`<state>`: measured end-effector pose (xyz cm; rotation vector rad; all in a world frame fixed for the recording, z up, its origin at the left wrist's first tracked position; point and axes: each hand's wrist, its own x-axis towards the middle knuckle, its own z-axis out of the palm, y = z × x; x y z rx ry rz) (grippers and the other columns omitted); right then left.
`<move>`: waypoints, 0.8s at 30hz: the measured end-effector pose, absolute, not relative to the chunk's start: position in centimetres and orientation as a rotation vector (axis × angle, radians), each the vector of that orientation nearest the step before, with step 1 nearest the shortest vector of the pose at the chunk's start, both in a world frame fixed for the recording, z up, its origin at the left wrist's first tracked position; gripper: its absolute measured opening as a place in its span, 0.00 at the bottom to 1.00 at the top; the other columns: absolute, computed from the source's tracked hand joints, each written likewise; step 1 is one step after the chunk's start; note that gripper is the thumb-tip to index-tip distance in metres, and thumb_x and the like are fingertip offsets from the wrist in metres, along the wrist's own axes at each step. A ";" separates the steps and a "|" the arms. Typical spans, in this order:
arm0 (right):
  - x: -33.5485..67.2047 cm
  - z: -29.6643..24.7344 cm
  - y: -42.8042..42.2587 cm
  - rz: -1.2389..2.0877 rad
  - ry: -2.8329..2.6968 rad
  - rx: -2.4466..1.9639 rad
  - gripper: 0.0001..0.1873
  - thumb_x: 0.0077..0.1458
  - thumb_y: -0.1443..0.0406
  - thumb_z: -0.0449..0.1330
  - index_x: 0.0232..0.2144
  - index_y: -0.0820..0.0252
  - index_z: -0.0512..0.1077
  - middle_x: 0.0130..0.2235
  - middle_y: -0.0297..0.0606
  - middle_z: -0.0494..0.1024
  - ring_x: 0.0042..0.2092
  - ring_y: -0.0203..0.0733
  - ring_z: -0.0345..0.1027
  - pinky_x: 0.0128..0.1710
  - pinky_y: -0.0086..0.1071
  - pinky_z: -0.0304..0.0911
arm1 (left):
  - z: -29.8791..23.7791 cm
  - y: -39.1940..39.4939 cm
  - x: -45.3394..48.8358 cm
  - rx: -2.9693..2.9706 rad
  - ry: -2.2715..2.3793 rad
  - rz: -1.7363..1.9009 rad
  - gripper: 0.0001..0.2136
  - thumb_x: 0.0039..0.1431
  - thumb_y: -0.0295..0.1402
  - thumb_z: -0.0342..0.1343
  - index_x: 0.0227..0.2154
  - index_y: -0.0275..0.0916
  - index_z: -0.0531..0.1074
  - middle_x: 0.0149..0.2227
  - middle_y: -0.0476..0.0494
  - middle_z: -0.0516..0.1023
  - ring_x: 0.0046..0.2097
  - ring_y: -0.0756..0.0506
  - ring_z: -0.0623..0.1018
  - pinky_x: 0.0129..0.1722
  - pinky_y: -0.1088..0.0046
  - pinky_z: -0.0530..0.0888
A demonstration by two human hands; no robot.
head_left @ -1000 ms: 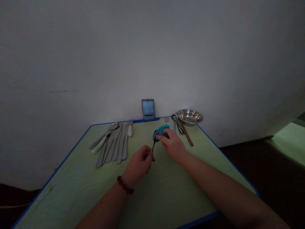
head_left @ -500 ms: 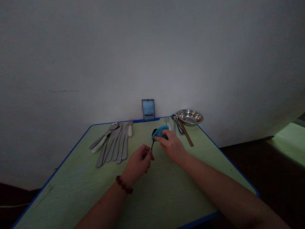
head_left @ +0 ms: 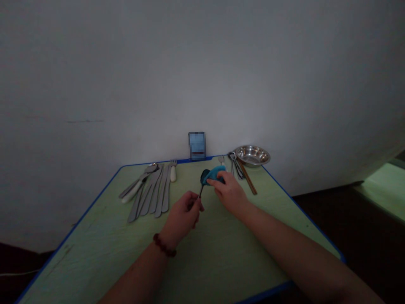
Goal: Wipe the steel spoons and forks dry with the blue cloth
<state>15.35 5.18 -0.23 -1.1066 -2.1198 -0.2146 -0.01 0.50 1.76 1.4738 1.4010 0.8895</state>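
My left hand, with a dark red bead bracelet on its wrist, pinches the thin handle of a spoon. The spoon's dark bowl points up and away, above the middle of the table. In my right hand is a blue cloth, pressed by the fingers against the right side of the spoon's bowl. The cloth covers part of that bowl. The end of the handle is hidden inside my left fist.
On the left of the green table lie several metal knives, spoons and a white-handled fork. At the back right are another fork, brown chopsticks and a steel bowl. A blurred screen leans against the wall.
The blue cloth has shifted slightly right across the spoon, so more of the dark bowl shows. My right hand moved a little with it; my left hand is almost still.
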 end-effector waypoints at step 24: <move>15.8 -0.3 5.7 -0.207 -2.021 -1.135 0.16 0.49 0.72 0.50 0.39 0.59 0.71 0.37 0.44 0.64 0.40 0.43 0.57 0.38 0.36 0.59 | 2.1 0.3 0.0 1.533 1.398 0.789 0.06 0.49 0.36 0.44 0.22 0.39 0.58 0.12 0.58 0.60 0.12 0.55 0.59 0.11 0.80 0.57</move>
